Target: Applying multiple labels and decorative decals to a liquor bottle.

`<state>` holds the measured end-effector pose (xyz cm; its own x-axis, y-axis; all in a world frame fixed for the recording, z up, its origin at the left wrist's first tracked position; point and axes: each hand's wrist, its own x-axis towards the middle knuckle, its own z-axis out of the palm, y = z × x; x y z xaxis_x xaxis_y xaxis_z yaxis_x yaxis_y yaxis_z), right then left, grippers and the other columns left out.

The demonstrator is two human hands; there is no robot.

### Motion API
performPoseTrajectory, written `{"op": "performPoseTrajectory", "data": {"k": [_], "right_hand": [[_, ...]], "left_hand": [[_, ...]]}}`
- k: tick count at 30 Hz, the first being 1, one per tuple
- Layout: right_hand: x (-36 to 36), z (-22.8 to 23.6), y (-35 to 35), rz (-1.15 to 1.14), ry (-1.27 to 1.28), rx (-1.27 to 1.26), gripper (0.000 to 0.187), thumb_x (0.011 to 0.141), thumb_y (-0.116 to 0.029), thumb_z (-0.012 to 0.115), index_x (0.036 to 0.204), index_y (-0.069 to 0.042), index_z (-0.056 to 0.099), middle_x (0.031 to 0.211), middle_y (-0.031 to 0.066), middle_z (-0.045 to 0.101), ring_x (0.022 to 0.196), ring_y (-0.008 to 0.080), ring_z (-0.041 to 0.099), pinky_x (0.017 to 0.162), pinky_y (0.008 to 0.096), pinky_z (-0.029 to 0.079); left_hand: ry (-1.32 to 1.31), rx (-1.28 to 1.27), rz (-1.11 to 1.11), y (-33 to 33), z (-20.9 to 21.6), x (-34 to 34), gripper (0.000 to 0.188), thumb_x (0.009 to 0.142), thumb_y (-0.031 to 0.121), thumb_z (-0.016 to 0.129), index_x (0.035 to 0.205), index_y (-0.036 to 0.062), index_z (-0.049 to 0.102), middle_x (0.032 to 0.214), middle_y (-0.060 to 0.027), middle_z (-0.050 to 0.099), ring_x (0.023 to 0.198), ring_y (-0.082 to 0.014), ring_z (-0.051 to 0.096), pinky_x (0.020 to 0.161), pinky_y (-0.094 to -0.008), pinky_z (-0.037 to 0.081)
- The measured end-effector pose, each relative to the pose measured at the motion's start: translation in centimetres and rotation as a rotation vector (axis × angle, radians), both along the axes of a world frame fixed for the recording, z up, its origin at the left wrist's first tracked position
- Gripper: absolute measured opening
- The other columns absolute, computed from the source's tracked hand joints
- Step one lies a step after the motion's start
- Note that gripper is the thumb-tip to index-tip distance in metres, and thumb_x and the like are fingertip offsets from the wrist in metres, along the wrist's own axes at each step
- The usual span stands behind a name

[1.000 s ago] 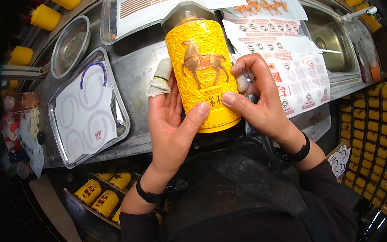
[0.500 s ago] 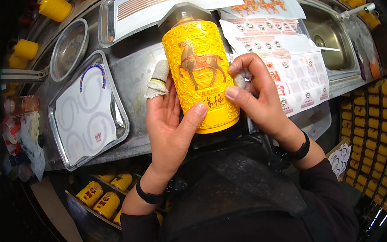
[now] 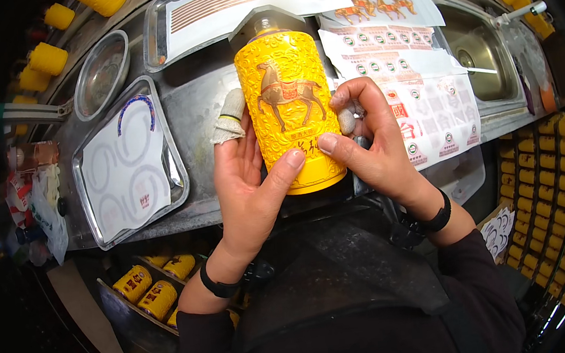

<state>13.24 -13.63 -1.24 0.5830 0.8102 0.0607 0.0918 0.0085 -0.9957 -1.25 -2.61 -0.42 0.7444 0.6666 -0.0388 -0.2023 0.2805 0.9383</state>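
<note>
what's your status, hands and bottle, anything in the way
Left hand, right hand: both on yellow bottle. Horse picture in plain view. Thumbs partly over lettering below it.

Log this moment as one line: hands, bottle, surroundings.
left hand: holding yellow bottle | right hand: thumb on bottle's lower front | left side: metal tray, white sheet | right side: printed sheets

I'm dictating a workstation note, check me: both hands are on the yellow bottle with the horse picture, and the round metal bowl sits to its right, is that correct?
Not quite: the head view shows the round metal bowl to the left of the yellow bottle, not right. The left hand and right hand are both on the bottle with the horse picture.
</note>
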Motion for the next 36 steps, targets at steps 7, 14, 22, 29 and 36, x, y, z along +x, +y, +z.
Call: {"op": "performPoseTrajectory", "data": {"k": [7,14,22,29,36], "right_hand": [[0.3,0.4,0.0,0.002,-0.056,0.002,0.039,0.079,-0.017,0.075,0.108,-0.005,0.050,0.100,0.0021,0.051,0.077,0.0043,0.046,0.061,0.0194,0.040],[4.3,-0.2,-0.5,-0.347,0.615,0.044,0.013,0.088,-0.016,0.058,0.095,-0.005,0.058,0.075,0.0039,0.059,0.050,0.0090,0.050,0.050,0.0209,0.038],[0.3,4.8,-1.0,-0.172,0.253,0.036,0.033,0.080,0.002,0.065,0.109,-0.001,0.051,0.095,0.0053,0.059,0.079,0.0097,0.061,0.070,0.0244,0.052],[-0.5,3.9,-1.4,-0.122,-0.377,-0.007,0.029,0.079,-0.004,0.069,0.103,-0.001,0.052,0.089,0.0048,0.055,0.077,0.0091,0.056,0.068,0.0242,0.047],[-0.5,3.9,-2.0,-0.024,-0.276,0.042,0.033,0.082,-0.004,0.071,0.107,-0.002,0.051,0.095,0.0033,0.055,0.081,0.0060,0.054,0.067,0.0213,0.045]], "left_hand": [[-0.007,-0.015,-0.007,0.0,0.2,0.0,0.075,0.086,0.002,0.067,0.145,-0.0056,0.021,0.146,-0.0212,0.034,0.136,-0.0271,0.038,0.114,-0.0399,0.030],[-0.032,0.002,-0.036,0.3,0.0,0.0,0.076,0.086,0.003,0.068,0.145,-0.0053,0.021,0.148,-0.0202,0.033,0.137,-0.0268,0.037,0.115,-0.0397,0.028],[-0.022,0.017,-0.023,0.2,-0.1,-0.1,0.076,0.087,0.006,0.068,0.145,-0.0041,0.020,0.147,-0.0192,0.033,0.137,-0.0259,0.036,0.115,-0.0392,0.028],[-0.044,0.031,-0.010,0.2,0.0,0.1,0.076,0.087,0.006,0.068,0.146,-0.0043,0.021,0.146,-0.0189,0.035,0.137,-0.0257,0.037,0.114,-0.0388,0.029],[-0.048,0.028,-0.017,0.1,-0.3,0.1,0.076,0.087,0.005,0.067,0.146,-0.0042,0.022,0.146,-0.0190,0.035,0.137,-0.0253,0.037,0.114,-0.0383,0.029]]}}
